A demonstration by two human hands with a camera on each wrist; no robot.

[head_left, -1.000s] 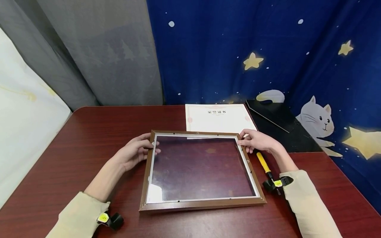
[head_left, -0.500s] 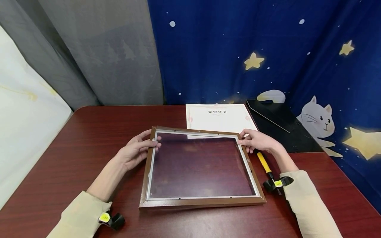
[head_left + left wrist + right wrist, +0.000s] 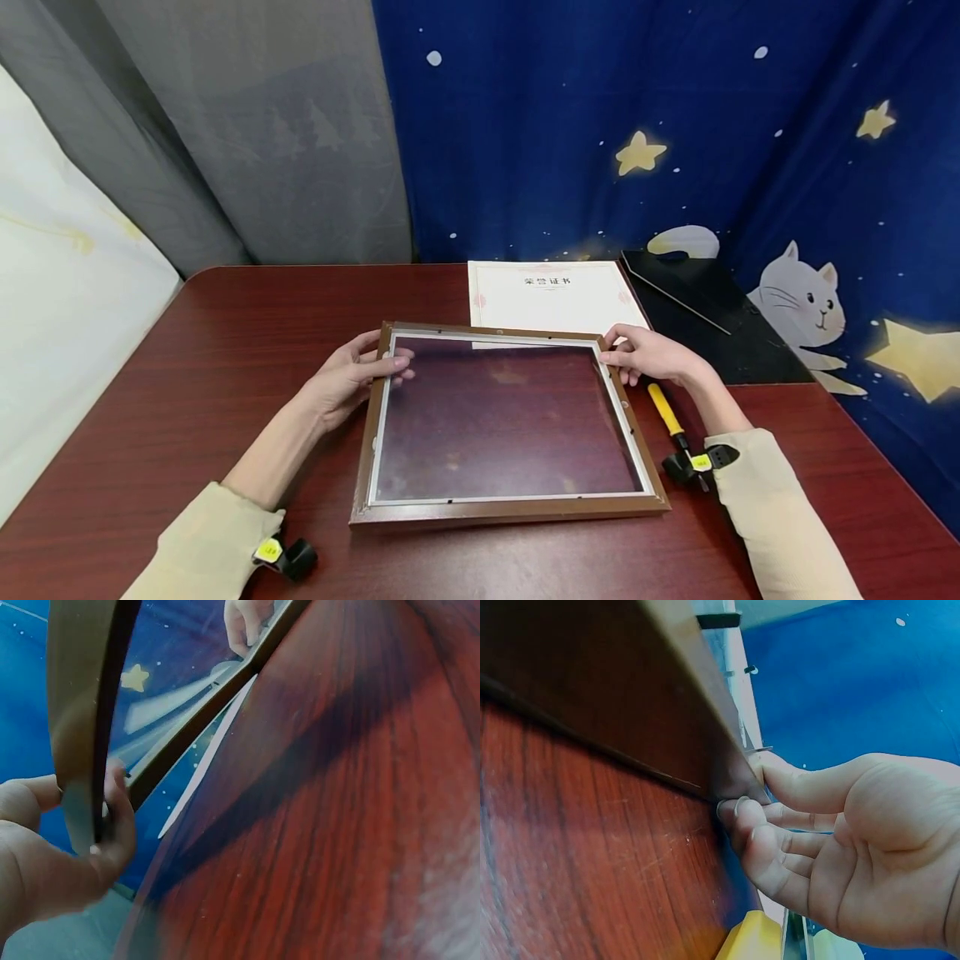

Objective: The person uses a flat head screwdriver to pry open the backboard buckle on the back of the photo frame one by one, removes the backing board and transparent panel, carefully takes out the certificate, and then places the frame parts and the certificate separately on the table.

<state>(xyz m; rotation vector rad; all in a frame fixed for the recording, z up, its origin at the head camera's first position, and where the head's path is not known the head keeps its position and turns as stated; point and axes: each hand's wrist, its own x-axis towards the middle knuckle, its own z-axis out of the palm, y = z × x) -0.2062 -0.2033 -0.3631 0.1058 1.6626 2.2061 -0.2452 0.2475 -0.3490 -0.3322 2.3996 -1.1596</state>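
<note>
Between both hands, on the dark red bench, lies a brown picture frame with its glazing in and nothing behind it: bench grain shows straight through. Its far edge looks tilted up off the bench in the wrist views, near edge resting down.

Left hand pinches the frame's far-left corner, thumb on the inner side, fingers curled round the outer rail. Right hand pinches the far-right corner, thumb on top and fingertips tucked under the rail.

Just beyond the right hand and the frame's far edge lies a white certificate, flat, apart from the frame. Right of that, a black backing board with a strip across it, partly off toward the curtain. Just beside the right wrist, nearer the person, a yellow-handled tool lies on the bench.

Progress, as I read it: frame is stripped, backing and paper both out. Not yet done: certificate into the frame, board on top, tabs closed. Roughly halfway at best.
</note>
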